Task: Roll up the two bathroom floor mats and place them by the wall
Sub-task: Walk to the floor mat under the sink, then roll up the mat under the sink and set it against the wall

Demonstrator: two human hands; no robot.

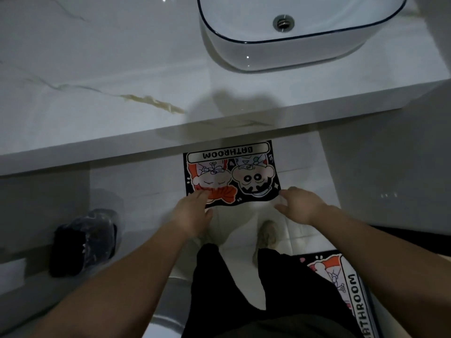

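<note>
A black bathroom mat with two cartoon faces and the word BATHROOM lies flat on the white floor, its far end under the counter edge. My left hand rests on the mat's near left corner, fingers spread. At the near right corner hovers my right hand, fingers apart, touching or just above the edge. A second mat of the same design lies flat at the lower right, partly cut off by the frame.
A white marble counter with a basin overhangs the floor ahead. A black shoe in a plastic cover stands on the floor at the left. My legs and feet are just behind the first mat.
</note>
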